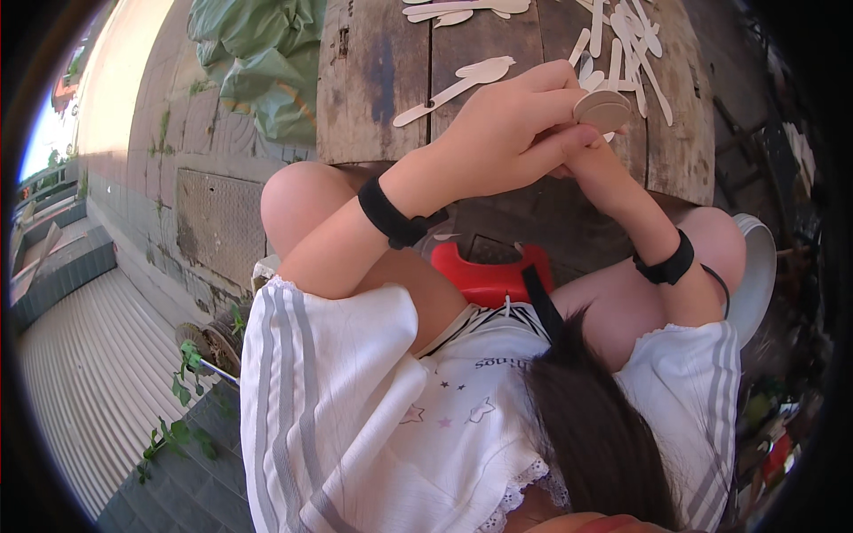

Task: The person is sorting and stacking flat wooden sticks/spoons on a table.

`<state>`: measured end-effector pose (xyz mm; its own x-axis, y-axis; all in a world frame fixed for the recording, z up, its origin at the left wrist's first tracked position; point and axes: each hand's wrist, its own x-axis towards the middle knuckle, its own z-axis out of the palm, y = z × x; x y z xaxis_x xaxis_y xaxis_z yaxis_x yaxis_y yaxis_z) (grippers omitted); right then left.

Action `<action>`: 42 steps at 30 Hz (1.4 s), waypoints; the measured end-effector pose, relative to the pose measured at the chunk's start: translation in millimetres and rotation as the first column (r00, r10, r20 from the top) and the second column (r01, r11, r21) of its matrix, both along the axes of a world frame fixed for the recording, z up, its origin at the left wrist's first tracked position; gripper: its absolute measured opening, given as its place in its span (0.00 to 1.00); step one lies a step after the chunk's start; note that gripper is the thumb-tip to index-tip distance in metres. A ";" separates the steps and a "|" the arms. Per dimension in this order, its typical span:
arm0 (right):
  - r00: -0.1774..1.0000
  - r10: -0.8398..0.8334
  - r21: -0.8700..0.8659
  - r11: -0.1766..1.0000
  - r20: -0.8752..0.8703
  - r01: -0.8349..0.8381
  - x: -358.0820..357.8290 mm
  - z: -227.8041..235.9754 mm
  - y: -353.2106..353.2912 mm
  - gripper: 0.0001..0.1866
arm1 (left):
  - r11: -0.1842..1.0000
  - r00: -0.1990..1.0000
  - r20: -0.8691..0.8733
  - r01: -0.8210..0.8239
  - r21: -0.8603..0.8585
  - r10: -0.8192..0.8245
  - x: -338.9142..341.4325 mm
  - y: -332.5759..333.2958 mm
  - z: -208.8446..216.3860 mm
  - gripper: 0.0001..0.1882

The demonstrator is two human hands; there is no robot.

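My left hand [506,133] was curled, its fingers [555,99] closed around a small stack of wooden spoons [602,111]; I could see the rounded bowl end of the stack sticking out past my fingertips. My right hand [582,151] came up underneath, mostly hidden behind the left, so I could not tell how far its fingers were closed or whether they gripped the stack or only steadied it. The stack was in the air just above the near edge of the table [373,80], not resting on it.

Black bands sat on both wrists [395,216]. Beyond my hands, more spoons lay loose on the weathered planks: one [458,84] alone near the middle, a scattered heap [626,40] at the far right, a few more at the top edge. A red stool [484,275] showed between my knees, and a green sack [262,58] slumped against the table's left side.

The risk, as I judged it, was the stack fanning out: the spoons were thin and smooth, pinched mainly at one end, and a loosened finger could let them slide apart and drop over the table edge onto my lap or the ground. Reaching for the heap with the stack still in hand could also knock loose spoons off.
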<state>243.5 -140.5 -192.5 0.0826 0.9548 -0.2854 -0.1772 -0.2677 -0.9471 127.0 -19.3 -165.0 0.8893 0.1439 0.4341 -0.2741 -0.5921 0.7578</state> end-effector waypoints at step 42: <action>0.989 -0.147 -0.109 0.983 -0.003 0.146 6.5 39.8 -9.9 0.21 | 0.480 0.660 -0.011 -0.535 0.696 0.751 8.0 108.7 -53.2 0.06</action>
